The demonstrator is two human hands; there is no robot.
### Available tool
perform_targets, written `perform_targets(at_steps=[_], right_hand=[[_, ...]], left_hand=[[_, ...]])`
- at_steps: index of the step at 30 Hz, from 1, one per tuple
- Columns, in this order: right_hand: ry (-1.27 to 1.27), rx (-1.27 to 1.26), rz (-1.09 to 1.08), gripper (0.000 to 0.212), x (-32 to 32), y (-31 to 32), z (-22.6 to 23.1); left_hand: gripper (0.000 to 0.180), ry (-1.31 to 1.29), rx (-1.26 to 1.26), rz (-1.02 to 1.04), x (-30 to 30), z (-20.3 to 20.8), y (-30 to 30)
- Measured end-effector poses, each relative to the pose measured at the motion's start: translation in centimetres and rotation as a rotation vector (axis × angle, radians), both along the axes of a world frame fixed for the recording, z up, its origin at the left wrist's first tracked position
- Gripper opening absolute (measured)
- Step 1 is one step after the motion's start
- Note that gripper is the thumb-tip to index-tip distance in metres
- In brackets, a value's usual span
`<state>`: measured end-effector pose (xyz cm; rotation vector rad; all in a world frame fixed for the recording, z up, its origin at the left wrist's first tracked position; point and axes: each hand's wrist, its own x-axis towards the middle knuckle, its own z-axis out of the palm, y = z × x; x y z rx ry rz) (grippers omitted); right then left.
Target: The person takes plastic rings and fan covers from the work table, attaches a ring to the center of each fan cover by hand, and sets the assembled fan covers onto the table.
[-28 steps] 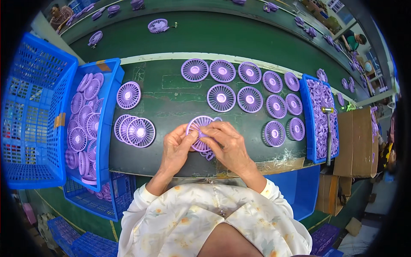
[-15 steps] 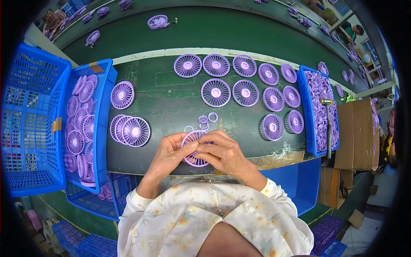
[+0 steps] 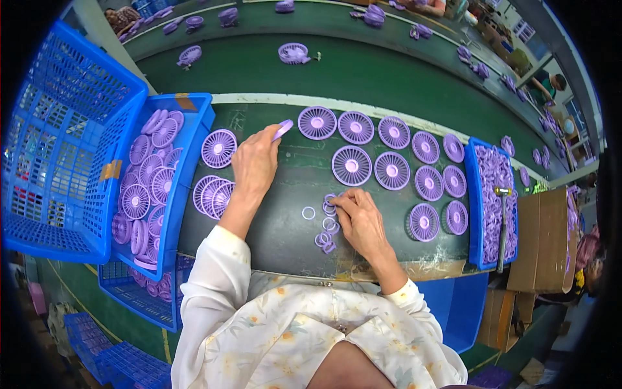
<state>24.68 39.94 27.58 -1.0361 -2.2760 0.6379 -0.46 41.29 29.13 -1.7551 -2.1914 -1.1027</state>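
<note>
My left hand (image 3: 254, 162) is raised over the table's far part, closed on a purple fan grille (image 3: 283, 129) seen nearly edge-on. Just right of that grille, rows of round purple grilles (image 3: 352, 165) lie flat on the dark green table. My right hand (image 3: 363, 223) reaches down in the middle, fingertips pinched at a small purple ring (image 3: 330, 209). More small rings (image 3: 330, 225) lie loosely beside its fingers, with a single ring (image 3: 309, 212) a little to their left. Overlapping grilles (image 3: 220, 198) rest near my left wrist.
At left, a blue crate (image 3: 206, 120) holds many grilles, next to a tilted blue basket (image 3: 48, 214). At right, a blue bin (image 3: 476, 240) full of small purple parts carries a hammer (image 3: 501, 227). A cardboard box (image 3: 534, 243) stands beyond. Purple fan parts lie on the green belt (image 3: 382, 78) behind.
My left hand has carried the grille away from my body to the far side. My right hand has let go of it and moved to the small rings. The whole view has shifted.
</note>
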Motion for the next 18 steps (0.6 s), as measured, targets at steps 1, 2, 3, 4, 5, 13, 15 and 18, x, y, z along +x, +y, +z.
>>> perform_targets(at_steps=[1,2,3,4,5,13,15,18], right_hand=[[0.004,0.003,-0.002,0.015,-0.1,0.0,-0.1],[-0.001,-0.015,0.004,0.013,0.1,0.1,-0.2],[0.000,-0.007,0.011,0.013,0.1,0.0,-0.1],[0.006,-0.005,0.018,0.013,0.1,-0.1,0.0],[0.014,-0.002,0.029,0.013,-0.1,0.0,0.0],[0.153,-0.147,0.041,0.010,0.8,0.7,0.8],[0.221,-0.254,0.040,0.008,1.4,0.6,1.2],[0.675,-0.791,0.120,0.011,1.8,0.2,2.0]], left_hand=[[0.020,0.071,0.015,0.000,-0.6,-0.7,0.9],[0.020,0.137,0.025,-0.014,-1.0,-1.4,2.0],[0.022,0.137,-0.040,0.006,-0.9,-1.2,2.6],[0.022,0.142,-0.031,-0.009,-1.3,-2.1,3.2],[0.022,0.150,-0.020,-0.020,-1.9,-3.3,3.8],[0.057,0.122,-0.122,-0.096,-3.4,-1.1,0.8],[0.064,0.198,-0.183,0.028,-4.4,0.3,-0.8],[0.078,0.161,-0.407,0.201,-7.2,-0.2,-2.0]])
